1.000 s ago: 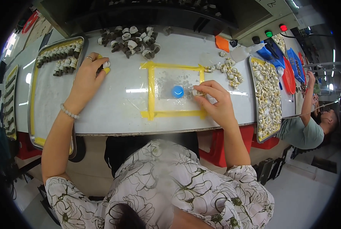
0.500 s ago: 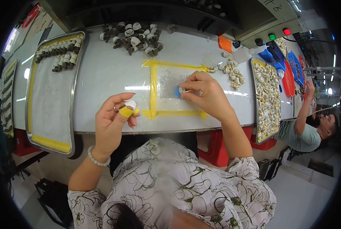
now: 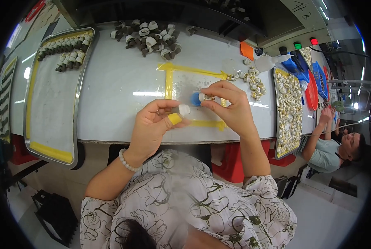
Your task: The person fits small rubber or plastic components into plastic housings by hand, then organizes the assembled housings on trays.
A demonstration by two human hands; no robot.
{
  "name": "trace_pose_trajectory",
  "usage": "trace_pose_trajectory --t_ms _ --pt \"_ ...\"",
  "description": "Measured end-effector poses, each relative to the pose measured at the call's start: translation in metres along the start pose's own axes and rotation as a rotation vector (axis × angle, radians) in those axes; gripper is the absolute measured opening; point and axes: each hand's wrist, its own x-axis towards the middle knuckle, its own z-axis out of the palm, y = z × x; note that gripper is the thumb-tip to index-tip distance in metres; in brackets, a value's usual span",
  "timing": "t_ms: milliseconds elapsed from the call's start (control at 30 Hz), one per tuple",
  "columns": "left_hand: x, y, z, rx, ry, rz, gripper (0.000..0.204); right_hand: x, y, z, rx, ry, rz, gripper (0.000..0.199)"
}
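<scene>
Near the middle of the bench, my left hand [image 3: 157,120] pinches a small white-topped figurine part [image 3: 184,109] between thumb and fingers. The thumb carries a yellow cover [image 3: 174,119]. Just to the right, my right hand [image 3: 231,101] grips a small white figurine piece with gold-brown bits [image 3: 203,97]. That piece is up against a blue round object [image 3: 195,98] on the taped work area; whether the two touch is hard to tell. Both hands are closed and close together. Yellow tape [image 3: 169,85] frames the work area beneath them.
Grey-and-white parts [image 3: 150,39] lie piled at the back. A metal tray [image 3: 52,120] with rows of parts is at left, a full tray [image 3: 276,112] at right. White-and-gold pieces [image 3: 254,85], a white bottle [image 3: 266,63] and a co-worker [image 3: 328,151] are also right.
My left hand has moved right with its white part, coming near my right hand. My right hand has lifted and turned slightly, showing more of the blue object.
</scene>
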Motion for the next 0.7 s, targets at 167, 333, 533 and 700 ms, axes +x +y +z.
trace_pose_trajectory --t_ms 167,333,533,700 --pt "0.001 -0.005 -0.003 0.062 0.004 0.050 0.024 -0.003 -0.014 -0.001 0.221 -0.001 0.005 0.026" --pt "0.001 -0.007 -0.005 0.065 -0.004 0.047 0.025 -0.005 -0.017 0.004 0.290 -0.084 -0.006 0.029" --pt "-0.001 -0.011 -0.008 0.084 0.004 0.067 0.024 -0.008 -0.017 0.006 0.316 -0.114 0.045 0.029" --pt "-0.002 -0.010 -0.006 0.054 -0.004 0.074 0.023 -0.013 -0.009 0.014 0.396 -0.095 0.074 0.030"
